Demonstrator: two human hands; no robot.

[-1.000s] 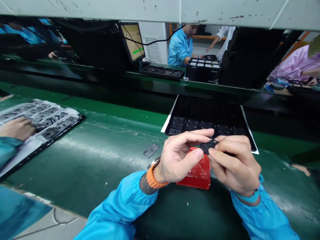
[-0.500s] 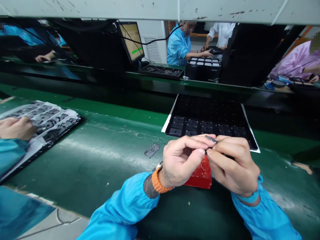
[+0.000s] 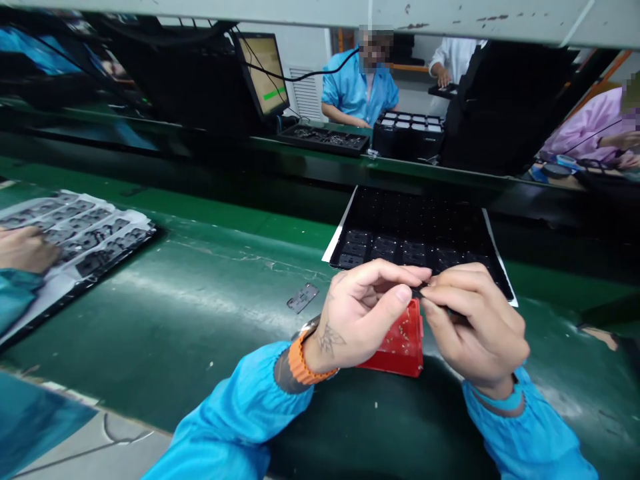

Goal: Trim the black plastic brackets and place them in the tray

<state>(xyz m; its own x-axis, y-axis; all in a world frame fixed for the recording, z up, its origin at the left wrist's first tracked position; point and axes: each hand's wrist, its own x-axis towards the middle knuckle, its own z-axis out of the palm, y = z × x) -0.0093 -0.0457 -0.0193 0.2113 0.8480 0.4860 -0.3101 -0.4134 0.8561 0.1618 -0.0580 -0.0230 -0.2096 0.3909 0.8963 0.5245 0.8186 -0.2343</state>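
Observation:
My left hand (image 3: 367, 310) and my right hand (image 3: 475, 320) meet above a red tray (image 3: 413, 363) that has tiny pale pieces scattered in it. Between the fingertips of both hands is a small dark flat part (image 3: 419, 291), mostly covered by the fingers. Thumb and fingers of each hand are pinched on it. Left of my left hand, a thin dark rectangular plate (image 3: 303, 298) with cutouts lies flat on the green bench. Just beyond my hands sits a black compartment tray (image 3: 415, 220), its near row filled with similar dark plates.
A co-worker's hand (image 3: 27, 250) rests over a tray of dark parts with white lining (image 3: 127, 233) at the left. Behind the bench are a monitor (image 3: 263, 73), a black parts tray (image 3: 325, 140) and a box (image 3: 407, 137). A beam (image 3: 300, 13) crosses the top.
The dark part has been turned between my fingertips and less of it shows. My right hand sits slightly farther right. Across the bench, a person in blue has turned and lowered their arms.

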